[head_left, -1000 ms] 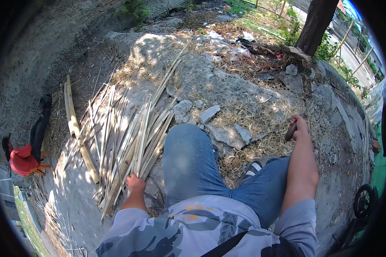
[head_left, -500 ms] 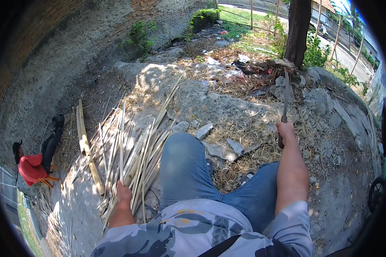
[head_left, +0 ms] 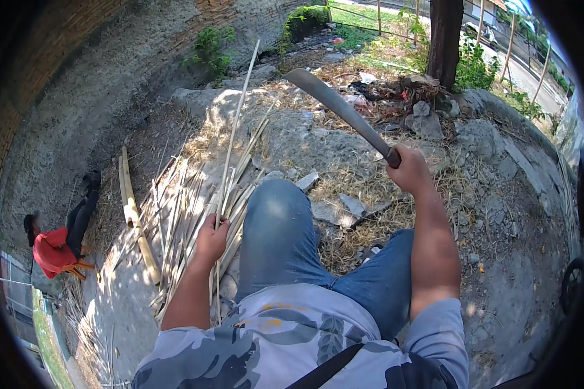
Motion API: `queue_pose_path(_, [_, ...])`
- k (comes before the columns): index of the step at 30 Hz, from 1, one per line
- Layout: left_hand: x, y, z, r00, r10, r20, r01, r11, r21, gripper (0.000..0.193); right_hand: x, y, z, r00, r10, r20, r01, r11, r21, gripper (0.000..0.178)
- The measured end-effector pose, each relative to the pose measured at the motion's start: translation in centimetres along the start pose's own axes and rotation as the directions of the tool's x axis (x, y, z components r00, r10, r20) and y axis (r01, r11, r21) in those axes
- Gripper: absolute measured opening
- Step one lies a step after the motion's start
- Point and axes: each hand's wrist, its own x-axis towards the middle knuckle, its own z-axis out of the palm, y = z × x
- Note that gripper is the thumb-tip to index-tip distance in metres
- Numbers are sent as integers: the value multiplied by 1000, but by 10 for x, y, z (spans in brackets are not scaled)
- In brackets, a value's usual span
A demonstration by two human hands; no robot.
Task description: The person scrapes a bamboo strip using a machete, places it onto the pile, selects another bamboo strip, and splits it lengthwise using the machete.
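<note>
My right hand (head_left: 410,170) is closed round the dark handle of a machete (head_left: 344,111). Its broad, slightly curved blade slants up to the left, in front of my knees and clear of the ground. In my left hand (head_left: 211,238), beside my left knee, a long thin bamboo strip (head_left: 238,120) is gripped near its lower end and points up and away. Between that strip and the blade there is a gap. Under and left of my left hand lies a loose pile of split bamboo strips (head_left: 180,204) on the ground.
Two thicker bamboo lengths (head_left: 136,223) lie left of the pile. Farther left, a person in a red shirt (head_left: 50,251) sits on a wooden stool. Broken stone slabs (head_left: 334,212) and dry shavings lie before my knees. A tree trunk (head_left: 445,45) stands ahead right.
The machete has swung from pointing straight ahead to slanting left, and my right hand has moved up and left. My left hand has moved forward and right with the bamboo strip.
</note>
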Motion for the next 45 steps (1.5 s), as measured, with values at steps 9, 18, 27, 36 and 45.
queue_pose_path(9, [16, 109, 41, 953, 36, 300, -96, 978, 187, 35, -4, -43, 24, 962, -219, 164, 213, 976, 53, 19])
queue_pose_path(18, [38, 101, 76, 916, 86, 393, -171, 968, 186, 33, 4, -16, 43, 937, -138, 320, 168, 983, -69, 23])
queue_pose_path(27, [41, 92, 73, 933, 94, 347, -185, 953, 240, 29, 21, -30, 51, 942, 151, 300, -114, 984, -137, 25])
queue_pose_path(36, [35, 78, 65, 921, 160, 354, -277, 909, 310, 27, 20, -78, 64, 843, -46, 536, 163, 971, -173, 21])
queue_pose_path(45, [37, 80, 67, 910, 197, 365, -307, 912, 273, 29, 29, -29, 50, 885, 283, 370, -240, 958, -158, 32])
